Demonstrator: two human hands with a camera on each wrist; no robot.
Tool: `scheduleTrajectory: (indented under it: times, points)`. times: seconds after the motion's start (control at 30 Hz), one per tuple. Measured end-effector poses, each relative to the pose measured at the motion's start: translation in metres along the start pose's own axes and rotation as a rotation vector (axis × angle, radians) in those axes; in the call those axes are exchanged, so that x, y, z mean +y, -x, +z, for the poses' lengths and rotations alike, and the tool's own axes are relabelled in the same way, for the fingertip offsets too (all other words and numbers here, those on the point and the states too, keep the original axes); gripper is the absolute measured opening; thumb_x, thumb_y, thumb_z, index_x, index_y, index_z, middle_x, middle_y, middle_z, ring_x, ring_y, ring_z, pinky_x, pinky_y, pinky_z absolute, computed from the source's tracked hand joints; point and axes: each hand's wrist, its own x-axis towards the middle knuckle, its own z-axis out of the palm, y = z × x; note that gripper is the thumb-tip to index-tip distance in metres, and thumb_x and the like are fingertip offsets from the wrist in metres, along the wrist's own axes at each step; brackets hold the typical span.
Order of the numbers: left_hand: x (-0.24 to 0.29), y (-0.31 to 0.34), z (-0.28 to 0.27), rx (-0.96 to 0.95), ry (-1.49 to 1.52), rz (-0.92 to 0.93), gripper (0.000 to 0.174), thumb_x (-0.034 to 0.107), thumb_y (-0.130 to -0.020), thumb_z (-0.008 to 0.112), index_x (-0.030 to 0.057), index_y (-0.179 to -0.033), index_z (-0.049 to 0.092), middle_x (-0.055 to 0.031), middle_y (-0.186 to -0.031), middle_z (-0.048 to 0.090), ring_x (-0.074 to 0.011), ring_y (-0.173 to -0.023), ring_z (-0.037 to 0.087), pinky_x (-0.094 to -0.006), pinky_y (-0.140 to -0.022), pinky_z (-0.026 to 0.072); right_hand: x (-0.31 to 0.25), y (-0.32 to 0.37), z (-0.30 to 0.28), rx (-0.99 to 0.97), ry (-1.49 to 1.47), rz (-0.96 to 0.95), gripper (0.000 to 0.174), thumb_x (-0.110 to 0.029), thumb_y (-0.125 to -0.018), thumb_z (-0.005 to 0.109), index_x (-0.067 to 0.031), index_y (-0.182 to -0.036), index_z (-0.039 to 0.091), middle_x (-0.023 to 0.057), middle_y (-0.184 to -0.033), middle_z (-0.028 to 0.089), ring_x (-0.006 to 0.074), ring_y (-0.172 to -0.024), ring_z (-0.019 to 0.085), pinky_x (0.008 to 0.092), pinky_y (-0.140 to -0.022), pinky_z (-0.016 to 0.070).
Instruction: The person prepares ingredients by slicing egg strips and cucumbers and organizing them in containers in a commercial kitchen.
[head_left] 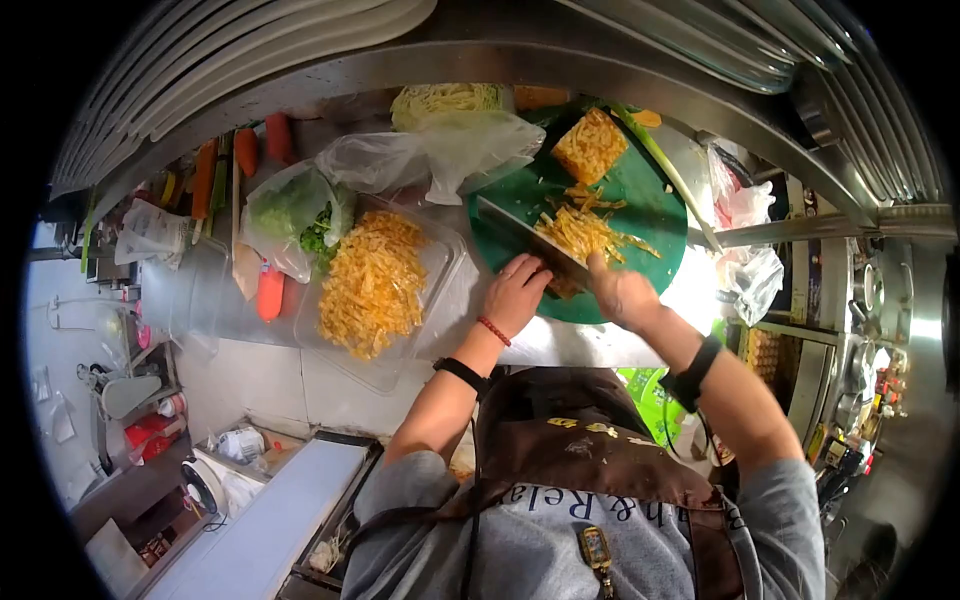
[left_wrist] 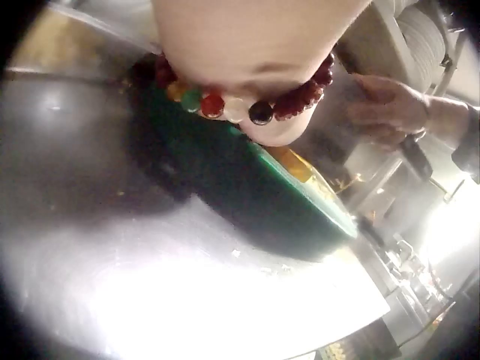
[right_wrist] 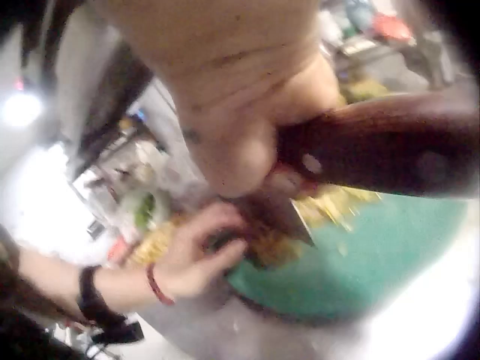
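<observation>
My right hand [head_left: 625,295] grips the dark riveted wooden handle [right_wrist: 382,150] of a broad-bladed cleaver [head_left: 522,234]. The blade lies across a round green cutting board [head_left: 655,205]. Beside the blade, my left hand [head_left: 516,297] holds a golden-yellow food slab [left_wrist: 291,162] at the board's near edge, its fingers bent close to the steel; most of the slab is hidden by hand and blade. Just past the cleaver lie thin golden strips [head_left: 582,234]. A larger golden block [head_left: 590,146] sits at the back of the board.
Left of the board, a clear plastic tray [head_left: 446,262] bears a heap of cut strips [head_left: 372,285]. Bagged greens [head_left: 290,220], a carrot [head_left: 270,292] and a halved cabbage [head_left: 445,104] stand around it. A green onion stalk [head_left: 665,170] crosses the board's right edge. Shelves of plates [head_left: 250,60] overhang the counter.
</observation>
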Motion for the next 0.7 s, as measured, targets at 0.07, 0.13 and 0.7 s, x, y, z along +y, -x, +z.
scheduleTrajectory:
  times: [0.07, 0.13, 0.7]
  points:
    - [0.001, -0.001, -0.007, -0.085, 0.032, -0.029, 0.015, 0.006, -0.076, 0.063, 0.0089, -0.091, 0.063, -0.0087, -0.104, 0.059, -0.0291, -0.106, 0.056, -0.0390, -0.085, 0.0508, -0.016, 0.014, -0.037, -0.024, -0.004, -0.040, 0.021, -0.016, -0.096, 0.045, -0.0031, -0.109, 0.035, 0.0264, -0.074, 0.064, 0.0449, -0.072, 0.064, 0.0539, -0.063, 0.0495]
    - [0.003, -0.001, -0.008, -0.101, 0.049, -0.053, 0.014, 0.005, -0.077, 0.063, 0.0082, -0.091, 0.064, -0.0089, -0.105, 0.060, -0.0294, -0.107, 0.056, -0.0394, -0.085, 0.0511, -0.023, 0.025, -0.035, -0.115, 0.014, 0.070, 0.027, -0.006, -0.089, 0.044, -0.0003, -0.114, 0.036, 0.0267, -0.083, 0.065, 0.0429, -0.078, 0.066, 0.0497, -0.067, 0.0524]
    - [0.003, 0.002, -0.008, 0.005, 0.046, -0.039, 0.014, 0.004, -0.075, 0.065, 0.0062, -0.088, 0.063, -0.0074, -0.100, 0.061, -0.0282, -0.101, 0.058, -0.0382, -0.080, 0.0513, -0.018, 0.011, -0.030, -0.091, -0.018, 0.016, 0.038, -0.006, -0.088, 0.046, 0.0008, -0.123, 0.036, 0.0254, -0.081, 0.066, 0.0415, -0.075, 0.066, 0.0488, -0.064, 0.0527]
